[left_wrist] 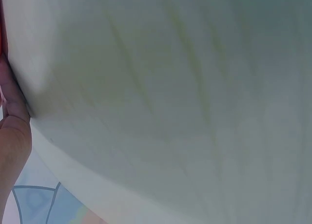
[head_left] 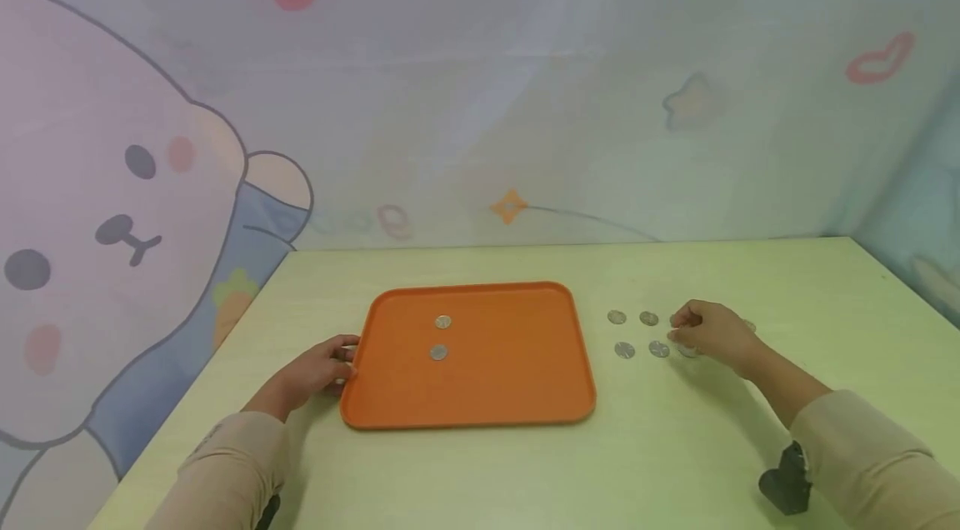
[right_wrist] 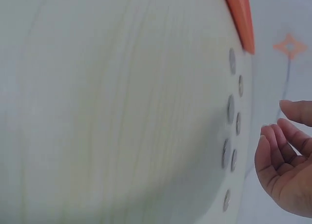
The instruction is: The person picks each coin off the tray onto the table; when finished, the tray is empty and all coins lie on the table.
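An orange tray (head_left: 510, 372) lies in the middle of the pale table (head_left: 675, 447), with two silver coins (head_left: 443, 322) (head_left: 438, 352) on its left half. My left hand (head_left: 347, 359) grips the tray's left rim; the left wrist view shows only the heel of that hand (left_wrist: 12, 136) and table. Several more coins (head_left: 624, 349) lie in two rows on the table right of the tray. My right hand (head_left: 678, 332) hovers over the right end of those rows. In the right wrist view its fingers (right_wrist: 273, 141) are loosely curled and hold nothing, close beside the coins (right_wrist: 230, 109).
A curtain printed with a cartoon bear (head_left: 112, 205) hangs behind and left of the table. The table's back edge (head_left: 570, 243) runs behind the tray. A black wrist-mounted device (head_left: 786, 484) sits by my right sleeve. The tray's corner (right_wrist: 240, 14) shows in the right wrist view.
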Tool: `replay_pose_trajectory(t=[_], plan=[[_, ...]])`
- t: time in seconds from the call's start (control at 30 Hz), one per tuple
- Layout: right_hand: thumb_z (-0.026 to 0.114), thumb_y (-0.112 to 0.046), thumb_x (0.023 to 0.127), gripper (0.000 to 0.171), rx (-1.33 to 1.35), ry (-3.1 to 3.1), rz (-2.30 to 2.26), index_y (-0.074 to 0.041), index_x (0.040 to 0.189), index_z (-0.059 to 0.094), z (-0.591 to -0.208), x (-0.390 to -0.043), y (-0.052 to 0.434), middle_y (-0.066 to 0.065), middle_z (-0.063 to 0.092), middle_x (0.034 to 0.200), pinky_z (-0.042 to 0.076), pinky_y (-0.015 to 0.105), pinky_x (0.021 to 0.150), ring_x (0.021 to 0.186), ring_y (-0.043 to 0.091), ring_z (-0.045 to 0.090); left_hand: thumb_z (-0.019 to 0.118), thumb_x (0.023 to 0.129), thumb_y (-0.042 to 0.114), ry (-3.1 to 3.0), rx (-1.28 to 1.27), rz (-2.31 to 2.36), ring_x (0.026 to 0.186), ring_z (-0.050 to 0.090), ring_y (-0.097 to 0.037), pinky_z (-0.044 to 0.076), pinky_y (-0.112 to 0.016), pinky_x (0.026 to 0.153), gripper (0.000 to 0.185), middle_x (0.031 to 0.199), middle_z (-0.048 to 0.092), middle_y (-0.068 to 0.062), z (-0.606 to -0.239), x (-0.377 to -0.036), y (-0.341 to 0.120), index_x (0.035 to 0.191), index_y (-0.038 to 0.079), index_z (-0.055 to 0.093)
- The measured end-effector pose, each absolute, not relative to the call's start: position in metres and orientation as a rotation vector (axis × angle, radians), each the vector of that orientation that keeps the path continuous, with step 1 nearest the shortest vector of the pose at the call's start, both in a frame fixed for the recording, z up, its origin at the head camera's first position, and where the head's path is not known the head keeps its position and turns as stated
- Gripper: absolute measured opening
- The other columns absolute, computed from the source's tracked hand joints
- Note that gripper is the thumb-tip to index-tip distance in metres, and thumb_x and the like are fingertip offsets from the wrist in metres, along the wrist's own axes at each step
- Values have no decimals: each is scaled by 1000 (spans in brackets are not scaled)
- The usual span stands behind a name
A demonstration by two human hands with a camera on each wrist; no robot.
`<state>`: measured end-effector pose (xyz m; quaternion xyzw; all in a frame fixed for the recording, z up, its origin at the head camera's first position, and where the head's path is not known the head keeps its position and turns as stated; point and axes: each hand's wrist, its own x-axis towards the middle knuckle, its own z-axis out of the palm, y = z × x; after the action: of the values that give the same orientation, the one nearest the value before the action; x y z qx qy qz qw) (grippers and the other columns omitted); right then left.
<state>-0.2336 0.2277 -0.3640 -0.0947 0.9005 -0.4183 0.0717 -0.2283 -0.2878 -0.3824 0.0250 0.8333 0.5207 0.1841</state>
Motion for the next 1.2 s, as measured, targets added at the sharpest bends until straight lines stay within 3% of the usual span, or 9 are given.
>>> replay_pose_trajectory(t=[0.57, 0.9, 1.2], plan=[[56, -11, 81, 19, -450, 2459, -1521, 2, 93, 49, -349, -229, 138, 7, 51, 77, 44, 37, 68, 76, 29, 51, 45, 81, -2, 2346, 29, 1481, 87, 51, -21, 45, -37, 75, 51, 113, 39, -21, -382, -228, -289, 129, -5, 27], [57, -8, 79, 17, -514, 2397, -1578, 3, 91, 53, -359, -231, 91, 6, 51, 78, 44, 35, 70, 76, 22, 51, 47, 81, -2, 2345, 34, 1479, 88, 51, -21, 45, -37, 75, 51, 113, 40, -21, -383, -229, -287, 128, -6, 28], [60, -8, 77, 16, -584, 2451, -1522, 3, 88, 56, -362, -235, 53, 3, 53, 74, 42, 26, 60, 67, 13, 49, 47, 80, -4, 2355, 15, 1483, 85, 50, -20, 45, -36, 74, 50, 110, 40, -20, -383, -228, -287, 127, -6, 29]])
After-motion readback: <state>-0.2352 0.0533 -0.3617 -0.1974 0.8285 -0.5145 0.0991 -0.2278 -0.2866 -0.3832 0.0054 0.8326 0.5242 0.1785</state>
